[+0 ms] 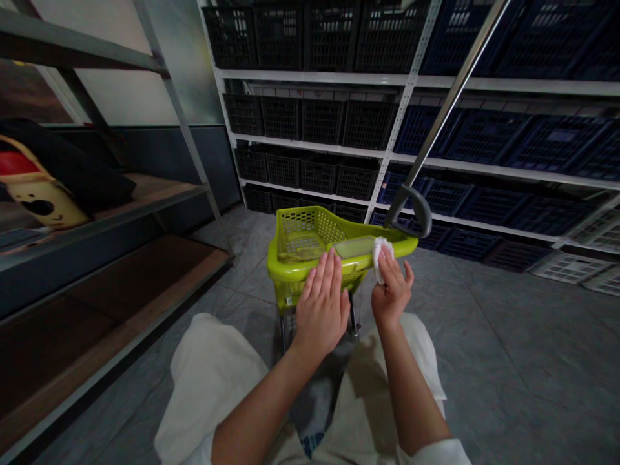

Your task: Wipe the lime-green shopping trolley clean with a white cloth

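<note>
A lime-green shopping cart (278,266) stands between my knees, its basket walls full of small holes. My left hand (322,300) lies flat with fingers stretched out, the fingertips on the near rim of the basket. Further right along that rim, my right hand (393,287) presses a white cloth (380,248) against the green plastic. The cloth wraps over the rim under my fingers. Beyond it, a grey loop-shaped handle piece (420,210) joins a long metal pole (458,90) that slants up to the right.
White metal racks (310,145) with black crates (322,121) and blue crates (489,139) line the far side. On the left, a shelf unit (179,194) holds a yellow cartoon-faced bag (43,197) and dark fabric (72,165). Grey tile floor (498,336) lies around the cart.
</note>
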`<state>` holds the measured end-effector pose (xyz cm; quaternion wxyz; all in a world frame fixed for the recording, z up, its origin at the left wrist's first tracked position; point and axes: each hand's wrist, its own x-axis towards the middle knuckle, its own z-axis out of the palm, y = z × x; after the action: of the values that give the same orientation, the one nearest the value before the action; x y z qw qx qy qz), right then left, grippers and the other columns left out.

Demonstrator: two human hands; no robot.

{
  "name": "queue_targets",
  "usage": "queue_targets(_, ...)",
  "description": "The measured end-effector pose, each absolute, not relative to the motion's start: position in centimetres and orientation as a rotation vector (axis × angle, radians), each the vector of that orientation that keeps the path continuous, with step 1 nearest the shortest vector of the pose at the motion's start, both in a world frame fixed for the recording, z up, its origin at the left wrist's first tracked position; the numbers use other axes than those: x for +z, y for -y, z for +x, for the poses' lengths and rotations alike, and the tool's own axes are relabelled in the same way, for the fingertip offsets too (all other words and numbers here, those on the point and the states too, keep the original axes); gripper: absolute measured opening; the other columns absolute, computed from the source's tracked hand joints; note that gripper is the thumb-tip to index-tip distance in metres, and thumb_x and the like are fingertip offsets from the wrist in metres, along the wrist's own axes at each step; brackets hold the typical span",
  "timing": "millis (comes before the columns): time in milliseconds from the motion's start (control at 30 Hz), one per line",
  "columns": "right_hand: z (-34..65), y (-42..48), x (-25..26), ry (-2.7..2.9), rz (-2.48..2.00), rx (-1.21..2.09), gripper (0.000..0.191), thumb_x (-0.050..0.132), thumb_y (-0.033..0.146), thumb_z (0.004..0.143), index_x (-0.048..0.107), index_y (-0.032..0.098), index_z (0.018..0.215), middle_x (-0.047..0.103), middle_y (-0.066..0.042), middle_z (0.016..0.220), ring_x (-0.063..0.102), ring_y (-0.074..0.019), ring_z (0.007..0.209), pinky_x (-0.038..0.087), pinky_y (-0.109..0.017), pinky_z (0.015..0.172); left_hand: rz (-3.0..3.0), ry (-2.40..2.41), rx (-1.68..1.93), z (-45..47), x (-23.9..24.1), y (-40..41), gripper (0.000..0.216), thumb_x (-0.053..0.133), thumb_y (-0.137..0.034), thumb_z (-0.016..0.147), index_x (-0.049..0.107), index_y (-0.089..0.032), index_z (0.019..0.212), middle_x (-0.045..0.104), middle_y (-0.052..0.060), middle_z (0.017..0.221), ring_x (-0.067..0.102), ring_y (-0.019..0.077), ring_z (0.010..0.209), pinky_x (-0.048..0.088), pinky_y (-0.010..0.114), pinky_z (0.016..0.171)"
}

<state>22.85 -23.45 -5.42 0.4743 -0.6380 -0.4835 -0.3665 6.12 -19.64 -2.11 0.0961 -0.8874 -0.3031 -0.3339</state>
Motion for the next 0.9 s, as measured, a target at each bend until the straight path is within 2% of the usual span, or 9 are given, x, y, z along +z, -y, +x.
queue_targets(100,22.0,23.2,-5.5,1.106,-1.578,-0.891,0.078,0.035,-0.001,0.072,0.052,0.027,0.143,0.059,-0.007,0.143,0.056,-0.0204,0.133,0.034,-0.047,0.114,-2.634,0.897,-1.002,6.2,-2.1,19.7,0.068,0.034,-0.029,0.1,0.008,-0.005,0.159,0.018,0.011,0.166,0.015,0.0222,0.155,0.023,0.041,0.125)
queue_targets(267,20.1,23.8,-4.6,1.582,-1.514,-0.829,0.071,0.042,0.002,0.079,0.048,0.027,0.146,0.059,-0.006,0.144,0.05,-0.0193,0.139,0.033,-0.042,0.116,-2.636,0.884,-0.997,6.0,-2.3,19.5,0.068,0.035,-0.028,0.1,0.007,-0.006,0.159,0.019,0.011,0.166,0.015,0.0223,0.154,0.023,0.042,0.125)
queue_targets(367,21.7,23.6,-4.7,1.367,-1.577,-0.886,0.076,0.038,-0.001,0.074,0.05,0.029,0.144,0.061,-0.005,0.142,0.055,-0.0196,0.134,0.027,-0.047,0.119,-2.629,0.886,-0.996,6.0,-2.2,19.5,0.068,0.034,-0.029,0.101,0.007,-0.006,0.159,0.019,0.01,0.166,0.016,0.0214,0.154,0.022,0.04,0.125)
queue_targets(500,22.3,23.1,-4.9,1.086,-1.632,-0.911,0.08,0.036,-0.001,0.07,0.052,0.029,0.143,0.061,-0.005,0.142,0.058,-0.0208,0.131,0.028,-0.049,0.117,-2.634,0.886,-0.995,6.1,-2.2,19.5,0.068,0.034,-0.03,0.101,0.007,-0.005,0.159,0.018,0.011,0.166,0.015,0.0216,0.155,0.022,0.04,0.125)
queue_targets(700,20.8,23.9,-4.9,1.54,-1.566,-0.817,0.08,0.04,0.0,0.074,0.044,0.029,0.149,0.057,-0.004,0.147,0.048,-0.0196,0.14,0.028,-0.044,0.119,-2.641,0.894,-0.986,6.0,-2.2,19.5,0.068,0.036,-0.029,0.1,0.009,-0.006,0.159,0.016,0.012,0.166,0.013,0.0227,0.155,0.022,0.041,0.125)
queue_targets(900,23.9,23.3,-5.6,1.062,-1.61,-0.898,0.08,0.036,-0.001,0.07,0.053,0.029,0.143,0.061,-0.007,0.141,0.058,-0.021,0.131,0.033,-0.049,0.115,-2.649,0.872,-0.98,5.9,-2.0,19.5,0.069,0.036,-0.027,0.099,0.009,-0.005,0.159,0.016,0.011,0.166,0.013,0.0217,0.155,0.022,0.04,0.125)
